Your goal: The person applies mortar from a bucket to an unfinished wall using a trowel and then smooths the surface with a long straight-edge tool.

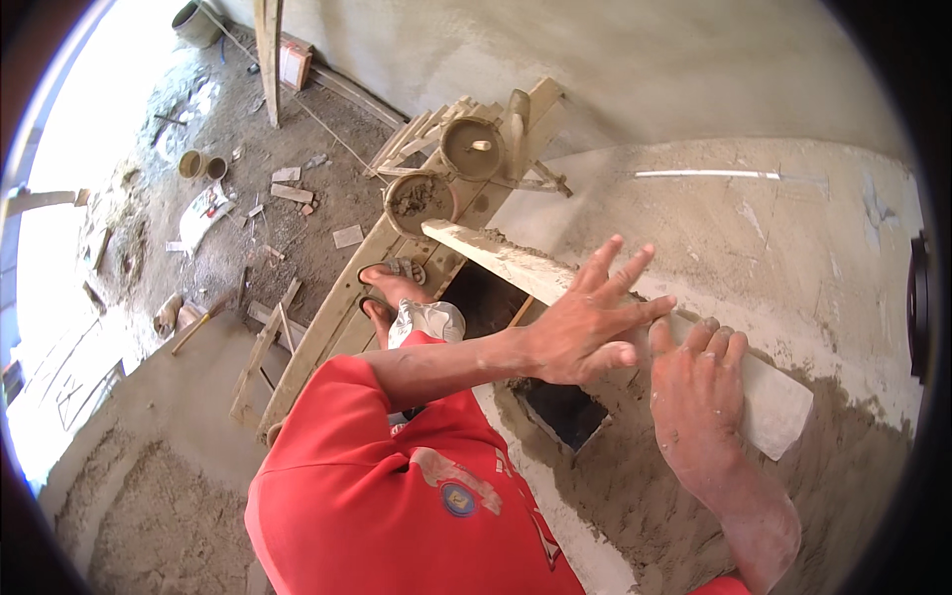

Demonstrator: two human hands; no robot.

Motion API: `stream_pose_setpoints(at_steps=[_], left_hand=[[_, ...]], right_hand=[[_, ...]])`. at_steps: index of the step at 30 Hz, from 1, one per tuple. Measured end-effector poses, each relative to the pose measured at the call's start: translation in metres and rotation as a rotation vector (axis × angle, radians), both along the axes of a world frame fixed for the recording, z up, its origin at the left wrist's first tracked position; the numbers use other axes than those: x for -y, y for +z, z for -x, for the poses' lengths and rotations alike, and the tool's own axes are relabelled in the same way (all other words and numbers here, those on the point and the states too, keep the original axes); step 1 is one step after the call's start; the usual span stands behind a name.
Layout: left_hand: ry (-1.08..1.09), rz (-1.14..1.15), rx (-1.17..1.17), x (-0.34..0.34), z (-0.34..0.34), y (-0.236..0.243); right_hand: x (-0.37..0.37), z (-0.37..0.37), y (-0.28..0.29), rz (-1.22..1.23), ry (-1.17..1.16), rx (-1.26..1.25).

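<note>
A long pale wooden straightedge board [778,402] slants across the wall in front of me, with mortar smeared along its upper edge. My right hand [699,392] is closed over its near right part, knuckles up and dusty with mortar. Over the board's middle, my left hand [595,322] has its fingers spread and does not grip it; whether the palm touches the wood I cannot tell. Rough wet mortar [674,516] covers the wall below the board, and a dark rectangular opening [565,412] sits in it.
I stand in sandals on a wooden scaffold plank [342,322]. On it are a bucket of mortar [419,201] and a bucket of greyish liquid [471,149]. A white strip [706,174] lies along the smoother wall. Below are a white sack [205,215] and scattered debris.
</note>
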State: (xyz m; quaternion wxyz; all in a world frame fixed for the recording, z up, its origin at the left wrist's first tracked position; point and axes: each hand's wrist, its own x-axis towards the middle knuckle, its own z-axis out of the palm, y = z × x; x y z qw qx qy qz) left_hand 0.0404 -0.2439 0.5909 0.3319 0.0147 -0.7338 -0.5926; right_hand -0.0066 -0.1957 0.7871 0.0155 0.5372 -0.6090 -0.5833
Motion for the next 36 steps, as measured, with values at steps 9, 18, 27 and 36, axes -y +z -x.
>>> stream_pose_setpoints(at_steps=[9,18,27,36], left_hand=[[0.085,-0.109,0.344,0.002,-0.005,-0.067],[0.224,-0.209,0.706,0.02,-0.003,-0.247],[0.416,-0.582,1.209,0.06,0.003,-0.419],[0.878,-0.941,1.405,0.067,0.01,-0.385]], right_hand=[[0.006,0.0,-0.002,0.038,0.041,0.008],[0.011,0.005,0.001,0.04,0.05,0.013],[-0.013,0.005,0.044,0.086,-0.049,0.01],[-0.069,-0.008,0.136,-0.027,-0.407,-0.026]])
